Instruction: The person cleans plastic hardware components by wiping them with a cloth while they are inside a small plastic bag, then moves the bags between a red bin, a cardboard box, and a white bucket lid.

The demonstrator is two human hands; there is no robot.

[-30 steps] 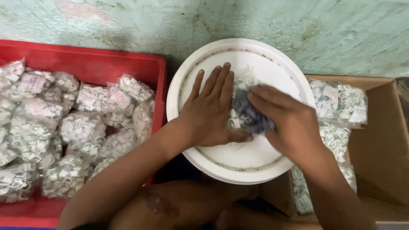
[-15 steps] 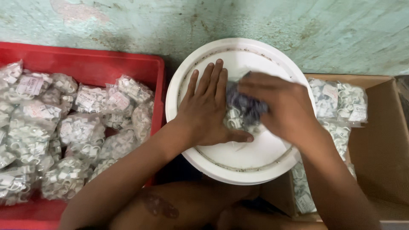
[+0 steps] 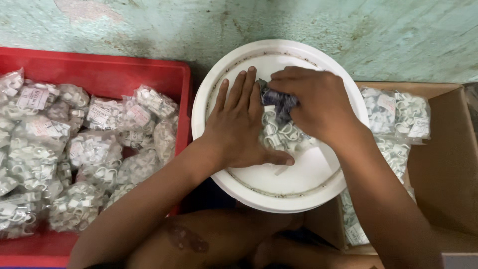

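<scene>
A round white lid (image 3: 279,189) lies in front of me with a small heap of white plastic clips (image 3: 279,135) on it. My left hand (image 3: 240,124) lies flat on the lid, fingers together, its edge and thumb against the left side of the heap. My right hand (image 3: 313,104) is curled over the top of the heap, fingers closed on a bunch of clips and a dark bluish piece (image 3: 280,102) that shows between the hands.
A red crate (image 3: 99,74) at the left holds several clear bags of white clips (image 3: 94,149). An open cardboard box (image 3: 448,159) at the right holds more such bags (image 3: 398,112). A worn greenish floor (image 3: 249,25) lies beyond. My bare knee (image 3: 209,239) is below the lid.
My right hand has moved up and away across the lid, dragging the clips and the dark piece with it. My left hand has stayed flat in place.
</scene>
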